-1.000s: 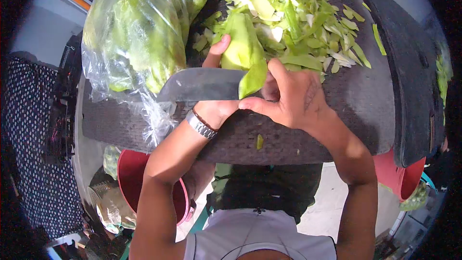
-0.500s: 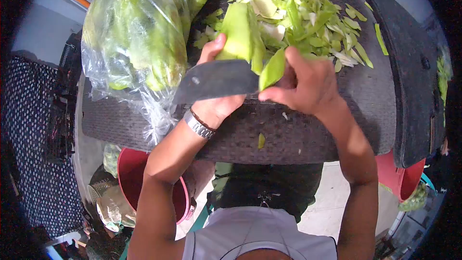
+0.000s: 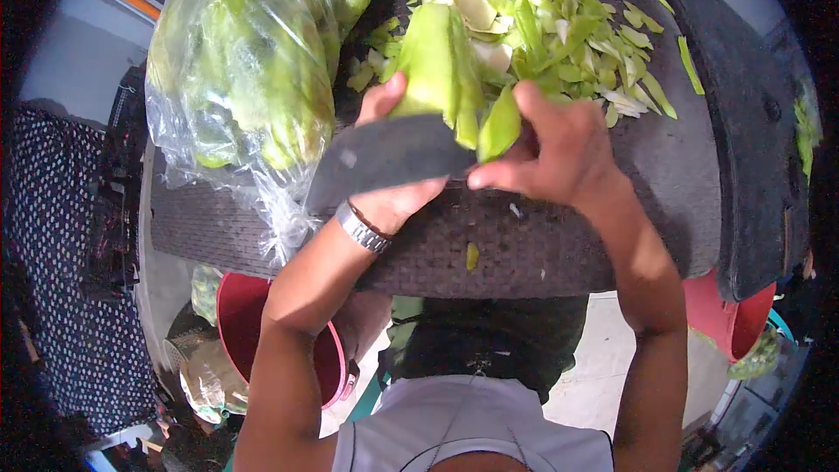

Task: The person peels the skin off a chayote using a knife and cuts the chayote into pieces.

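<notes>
A light green, partly peeled fruit (image 3: 426, 70) is in my left hand (image 3: 393, 197), its thumb on the fruit's left side and a silver watch at the wrist. My right hand (image 3: 559, 149) is closed round the knife's handle, mostly hidden by the fingers. The wide dark blade (image 3: 389, 157) points left, across the lower end of the fruit and over my left palm. Beside my right thumb and forefinger, a piece of green peel (image 3: 500, 125) stands at the blade's right end. Behind the fruit lies a heap of peelings (image 3: 542, 26).
A clear plastic bag of green fruit (image 3: 253, 70) lies at the left on the dark woven table (image 3: 612, 236). A dark board (image 3: 734, 122) borders the right side. Red tubs (image 3: 240, 315) stand below the table's front edge at both sides.
The knife and my right hand have moved right and slightly up. The fruit has turned in my left hand, and the peel piece has shifted right, away from it.
</notes>
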The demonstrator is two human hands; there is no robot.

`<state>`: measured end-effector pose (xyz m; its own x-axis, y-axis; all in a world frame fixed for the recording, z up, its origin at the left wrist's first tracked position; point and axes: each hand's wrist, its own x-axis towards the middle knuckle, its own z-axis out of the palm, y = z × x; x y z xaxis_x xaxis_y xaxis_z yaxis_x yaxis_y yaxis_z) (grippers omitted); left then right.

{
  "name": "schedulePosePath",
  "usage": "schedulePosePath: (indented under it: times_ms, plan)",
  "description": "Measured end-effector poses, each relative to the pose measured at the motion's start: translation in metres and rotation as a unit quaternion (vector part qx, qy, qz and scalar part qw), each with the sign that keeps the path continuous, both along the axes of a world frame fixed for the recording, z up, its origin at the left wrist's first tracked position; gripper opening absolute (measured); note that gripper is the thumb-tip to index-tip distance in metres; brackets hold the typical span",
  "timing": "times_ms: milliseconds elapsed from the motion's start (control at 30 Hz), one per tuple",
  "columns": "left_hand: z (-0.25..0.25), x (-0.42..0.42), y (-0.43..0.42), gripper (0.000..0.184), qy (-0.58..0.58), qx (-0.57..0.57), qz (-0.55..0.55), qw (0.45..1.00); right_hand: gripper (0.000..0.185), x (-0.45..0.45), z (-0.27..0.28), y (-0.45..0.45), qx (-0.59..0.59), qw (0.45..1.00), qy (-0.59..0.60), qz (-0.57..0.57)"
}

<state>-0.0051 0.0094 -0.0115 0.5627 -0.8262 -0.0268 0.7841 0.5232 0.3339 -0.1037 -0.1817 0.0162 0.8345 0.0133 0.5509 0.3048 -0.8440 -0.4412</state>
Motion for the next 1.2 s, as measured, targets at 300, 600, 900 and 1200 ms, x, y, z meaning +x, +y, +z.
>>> schedulePosePath:
  times_ms: [300, 600, 900, 1200]
  plan:
    - [0.017, -0.006, 0.000, 0.080, -0.127, 0.066, 0.070, 0.987, 0.070, 0.015, 0.001, -0.033, 0.185, 0.966, 0.117, -0.136]
    - [0.015, 0.006, -0.010, 0.059, -0.018, 0.152, 0.096, 0.984, 0.057, 0.004, 0.008, -0.005, 0.206, 0.961, 0.175, -0.060]
    - [0.014, -0.002, -0.012, 0.057, -0.014, 0.091, 0.010, 0.996, 0.062, -0.007, 0.003, 0.022, 0.032, 0.995, 0.091, 0.021]
    - [0.018, -0.002, -0.003, 0.062, 0.036, 0.036, -0.034, 0.998, 0.070, -0.005, 0.007, 0.005, -0.017, 0.997, 0.068, 0.005]
